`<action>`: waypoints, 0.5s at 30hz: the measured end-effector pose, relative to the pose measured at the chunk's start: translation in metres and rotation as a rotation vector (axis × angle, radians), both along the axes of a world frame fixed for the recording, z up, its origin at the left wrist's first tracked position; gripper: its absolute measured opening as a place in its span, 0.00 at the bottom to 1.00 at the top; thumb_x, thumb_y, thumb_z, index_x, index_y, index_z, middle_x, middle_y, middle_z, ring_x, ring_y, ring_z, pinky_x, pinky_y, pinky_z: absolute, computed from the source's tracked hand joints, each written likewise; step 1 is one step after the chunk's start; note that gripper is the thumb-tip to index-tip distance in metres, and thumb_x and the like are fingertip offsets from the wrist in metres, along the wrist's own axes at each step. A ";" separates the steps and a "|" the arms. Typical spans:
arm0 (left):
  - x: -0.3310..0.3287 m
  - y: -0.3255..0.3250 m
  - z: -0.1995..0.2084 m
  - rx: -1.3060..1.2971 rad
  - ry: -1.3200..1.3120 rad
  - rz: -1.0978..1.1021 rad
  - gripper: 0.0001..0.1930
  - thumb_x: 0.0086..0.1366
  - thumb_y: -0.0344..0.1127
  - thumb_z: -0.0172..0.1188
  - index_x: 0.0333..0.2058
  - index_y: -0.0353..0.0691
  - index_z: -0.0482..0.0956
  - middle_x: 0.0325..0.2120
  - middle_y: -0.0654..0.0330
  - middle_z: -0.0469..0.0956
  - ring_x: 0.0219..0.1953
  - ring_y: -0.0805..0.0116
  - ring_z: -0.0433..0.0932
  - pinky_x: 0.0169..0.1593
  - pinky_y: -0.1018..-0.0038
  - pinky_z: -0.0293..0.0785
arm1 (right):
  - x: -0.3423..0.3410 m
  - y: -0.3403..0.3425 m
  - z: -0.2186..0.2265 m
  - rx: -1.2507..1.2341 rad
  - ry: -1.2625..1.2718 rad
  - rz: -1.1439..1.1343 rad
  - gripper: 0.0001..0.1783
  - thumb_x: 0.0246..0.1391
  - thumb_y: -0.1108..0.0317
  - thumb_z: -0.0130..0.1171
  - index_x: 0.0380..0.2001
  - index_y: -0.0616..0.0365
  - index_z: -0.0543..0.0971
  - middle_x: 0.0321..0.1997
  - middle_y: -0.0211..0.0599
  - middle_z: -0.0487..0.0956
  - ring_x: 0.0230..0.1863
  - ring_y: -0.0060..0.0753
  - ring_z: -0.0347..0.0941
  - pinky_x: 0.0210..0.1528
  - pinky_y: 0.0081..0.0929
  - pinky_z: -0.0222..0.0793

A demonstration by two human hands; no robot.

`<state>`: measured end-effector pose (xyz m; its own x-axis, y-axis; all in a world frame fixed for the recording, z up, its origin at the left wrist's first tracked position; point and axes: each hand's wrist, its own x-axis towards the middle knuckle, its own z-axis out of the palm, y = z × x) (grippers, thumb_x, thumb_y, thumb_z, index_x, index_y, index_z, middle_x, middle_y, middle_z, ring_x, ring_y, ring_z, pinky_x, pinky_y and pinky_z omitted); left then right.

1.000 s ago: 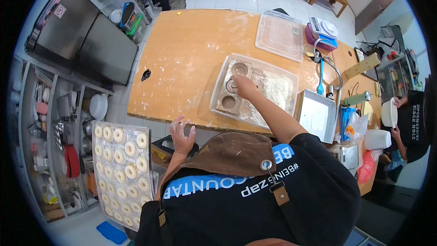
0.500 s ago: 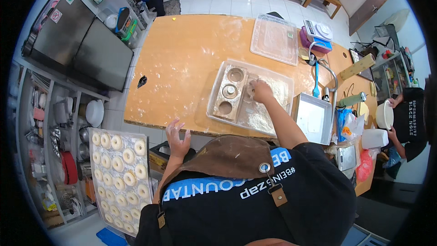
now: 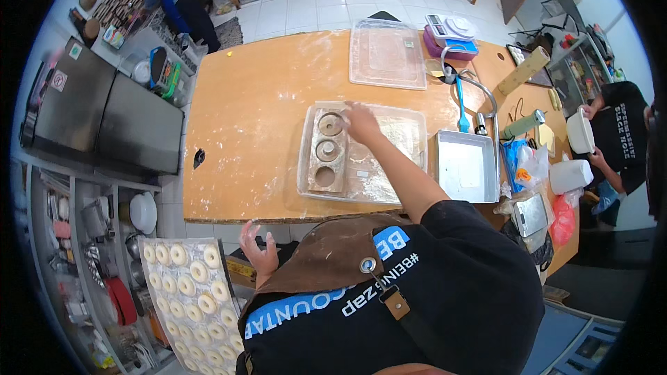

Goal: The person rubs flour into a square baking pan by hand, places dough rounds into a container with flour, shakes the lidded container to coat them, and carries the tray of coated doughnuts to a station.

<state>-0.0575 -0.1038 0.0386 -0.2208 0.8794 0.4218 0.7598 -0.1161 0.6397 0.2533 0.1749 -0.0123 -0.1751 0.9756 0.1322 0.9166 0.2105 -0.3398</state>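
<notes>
My right hand (image 3: 361,123) is over the right edge of a wooden mould (image 3: 340,163), beside its farthest round hole. Its fingers look drawn together; what they hold, if anything, is hidden. The mould has three round hollows in a row, with a raised post in the middle one. It rests at the left side of a shallow clear plastic tub (image 3: 303,167), with white flour (image 3: 403,140) spread over the tub's floor. My left hand (image 3: 261,253) is raised off the table's near edge, floury fingers apart, holding nothing. Ring-shaped dough pieces (image 3: 186,285) lie in rows on a tray (image 3: 224,257) at lower left.
A clear lid (image 3: 387,55) lies on the table (image 3: 243,118) behind the tub. Right of the tub are a square metal pan (image 3: 467,167), a blue brush (image 3: 462,104) and a kitchen scale (image 3: 451,26). A person (image 3: 622,125) holds a white bowl (image 3: 580,132) at far right.
My right hand has moved left, from the flour to the mould's farthest hollow. My left hand stays raised and open. The view has shifted, and a person at upper left shows more.
</notes>
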 end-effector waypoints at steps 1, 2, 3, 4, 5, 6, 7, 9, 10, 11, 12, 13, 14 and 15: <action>-0.003 -0.002 -0.006 -0.001 0.014 -0.001 0.16 0.52 0.32 0.58 0.40 0.36 0.70 0.48 0.47 0.67 0.51 0.48 0.63 0.54 0.57 0.57 | 0.018 -0.002 0.015 0.086 0.073 -0.008 0.14 0.51 0.60 0.52 0.38 0.52 0.78 0.47 0.41 0.73 0.50 0.45 0.66 0.50 0.41 0.64; -0.002 -0.003 -0.010 0.001 0.028 -0.007 0.16 0.52 0.32 0.58 0.41 0.36 0.69 0.48 0.47 0.67 0.51 0.48 0.63 0.54 0.56 0.57 | 0.039 -0.004 0.027 0.177 0.145 -0.020 0.13 0.51 0.60 0.51 0.37 0.51 0.79 0.45 0.40 0.74 0.49 0.44 0.67 0.49 0.40 0.64; 0.001 -0.001 -0.009 -0.034 0.016 -0.024 0.16 0.51 0.31 0.57 0.40 0.36 0.70 0.47 0.47 0.67 0.51 0.48 0.63 0.54 0.56 0.57 | 0.066 -0.001 0.023 0.172 0.144 -0.133 0.11 0.49 0.61 0.54 0.35 0.49 0.80 0.44 0.39 0.75 0.48 0.44 0.68 0.49 0.40 0.64; 0.003 0.002 -0.011 -0.031 0.018 -0.048 0.16 0.51 0.31 0.57 0.40 0.36 0.70 0.47 0.47 0.67 0.51 0.48 0.63 0.54 0.56 0.57 | 0.092 0.003 0.017 0.167 0.144 -0.247 0.10 0.47 0.62 0.57 0.34 0.48 0.81 0.43 0.38 0.76 0.47 0.44 0.69 0.49 0.39 0.64; 0.004 0.004 -0.012 -0.057 0.035 -0.064 0.16 0.51 0.31 0.57 0.40 0.37 0.70 0.47 0.47 0.67 0.51 0.48 0.63 0.54 0.56 0.57 | 0.114 0.004 0.018 0.171 0.145 -0.264 0.10 0.47 0.62 0.57 0.34 0.48 0.81 0.43 0.38 0.76 0.47 0.44 0.69 0.49 0.39 0.64; 0.006 0.008 -0.013 -0.083 0.052 -0.079 0.16 0.51 0.31 0.57 0.40 0.37 0.70 0.48 0.46 0.67 0.51 0.48 0.63 0.54 0.56 0.57 | 0.134 0.006 0.018 0.100 0.095 -0.328 0.09 0.46 0.62 0.58 0.32 0.49 0.81 0.42 0.38 0.76 0.47 0.43 0.69 0.48 0.39 0.64; 0.010 0.013 -0.013 -0.078 0.062 -0.091 0.15 0.52 0.32 0.57 0.40 0.37 0.70 0.48 0.46 0.66 0.51 0.47 0.62 0.54 0.56 0.56 | 0.150 0.007 0.018 0.022 0.044 -0.393 0.09 0.45 0.63 0.58 0.31 0.49 0.81 0.42 0.38 0.76 0.46 0.41 0.70 0.47 0.38 0.65; 0.017 0.027 -0.011 -0.084 0.085 -0.125 0.15 0.52 0.32 0.57 0.40 0.37 0.70 0.48 0.46 0.66 0.51 0.47 0.62 0.54 0.55 0.56 | 0.172 0.019 0.016 -0.058 0.016 -0.428 0.09 0.45 0.63 0.59 0.31 0.50 0.81 0.41 0.38 0.76 0.46 0.41 0.70 0.47 0.38 0.65; 0.022 0.035 -0.010 -0.094 0.103 -0.145 0.15 0.52 0.33 0.57 0.39 0.37 0.70 0.48 0.46 0.66 0.51 0.47 0.62 0.54 0.55 0.56 | 0.184 0.025 0.013 -0.142 -0.014 -0.448 0.09 0.44 0.64 0.59 0.31 0.51 0.81 0.41 0.38 0.76 0.46 0.41 0.70 0.46 0.38 0.66; 0.028 0.042 -0.004 -0.107 0.057 -0.166 0.15 0.53 0.33 0.57 0.39 0.36 0.70 0.48 0.45 0.66 0.51 0.47 0.62 0.55 0.55 0.56 | 0.195 0.033 0.005 -0.147 -0.013 -0.470 0.09 0.44 0.64 0.59 0.31 0.51 0.81 0.41 0.38 0.76 0.46 0.41 0.70 0.46 0.38 0.66; 0.033 0.048 -0.003 -0.111 0.059 -0.187 0.15 0.53 0.33 0.57 0.39 0.36 0.70 0.48 0.45 0.66 0.51 0.47 0.62 0.55 0.55 0.56 | 0.202 0.043 -0.005 -0.121 -0.068 -0.386 0.10 0.44 0.64 0.59 0.32 0.51 0.80 0.40 0.38 0.76 0.46 0.42 0.70 0.46 0.38 0.66; 0.035 0.048 -0.004 -0.113 0.071 -0.189 0.15 0.53 0.33 0.57 0.39 0.36 0.70 0.48 0.45 0.66 0.52 0.46 0.62 0.55 0.55 0.55 | 0.203 0.053 -0.016 -0.100 -0.120 -0.290 0.11 0.43 0.64 0.59 0.33 0.52 0.79 0.40 0.38 0.76 0.45 0.43 0.71 0.46 0.38 0.67; 0.036 0.048 -0.003 -0.118 0.090 -0.190 0.15 0.53 0.34 0.56 0.40 0.36 0.70 0.48 0.45 0.66 0.52 0.46 0.61 0.55 0.54 0.55 | 0.200 0.060 -0.020 -0.111 -0.111 -0.299 0.11 0.43 0.64 0.59 0.33 0.52 0.79 0.40 0.38 0.76 0.45 0.43 0.71 0.46 0.38 0.67; 0.037 0.048 -0.003 -0.110 0.135 -0.206 0.15 0.53 0.33 0.57 0.40 0.35 0.70 0.48 0.45 0.66 0.52 0.46 0.61 0.55 0.54 0.55 | 0.197 0.067 -0.024 -0.060 -0.136 -0.253 0.12 0.43 0.65 0.59 0.34 0.52 0.78 0.39 0.38 0.76 0.44 0.43 0.71 0.46 0.38 0.67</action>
